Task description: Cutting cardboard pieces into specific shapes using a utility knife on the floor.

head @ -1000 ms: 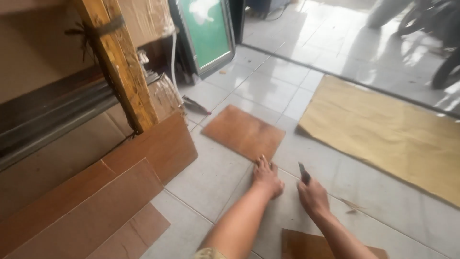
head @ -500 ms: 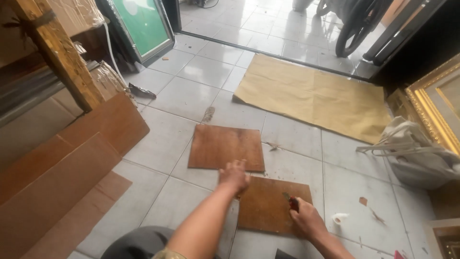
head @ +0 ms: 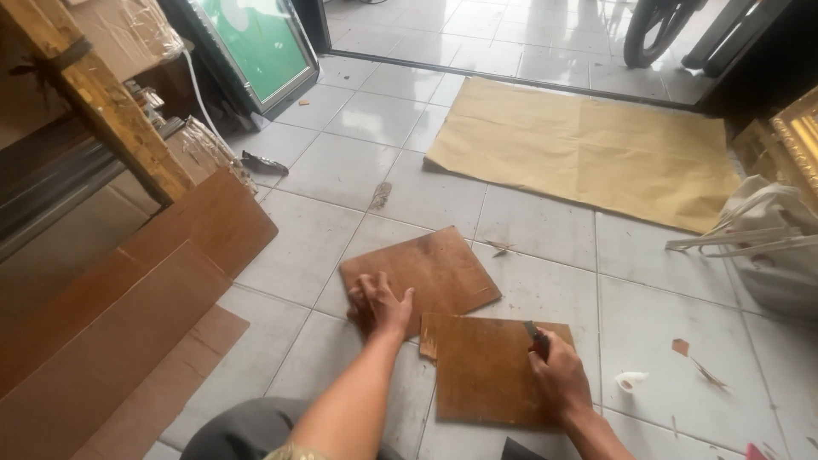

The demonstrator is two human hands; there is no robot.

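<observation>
Item: two brown boards on a tiled floor, seen from the head camera.

Left hand (head: 378,305): spread flat, fingers open, pressing the near left corner of the far board (head: 426,271), which lies skewed on the tiles. It grasps nothing.

Right hand (head: 558,376): clenched around a small cutter (head: 536,336) with a dark blade and red grip, tip pointing away, resting on the near board (head: 490,368).

Near board: flat, just right of the left hand, its far left corner slipped under or against the far board's near edge (which of the two overlaps cannot be told).

Progress, as a judgement: both boards look already cut to panel size; small chips (head: 680,347) on the tiles to the right suggest trimming is done in part. The boards are not yet squared with one another.

Surface: pale glossy floor tiles (head: 341,170), dusty, with grey joints.

Room: a large sheet of tan paper (head: 588,153) far right; longer brown boards (head: 145,298) leaning at left beneath a wooden post (head: 111,111); a green framed panel (head: 260,47) far left; a white bag (head: 771,247) and gilt frame (head: 797,136) at right; a wheel (head: 652,25) beyond the threshold.
</observation>
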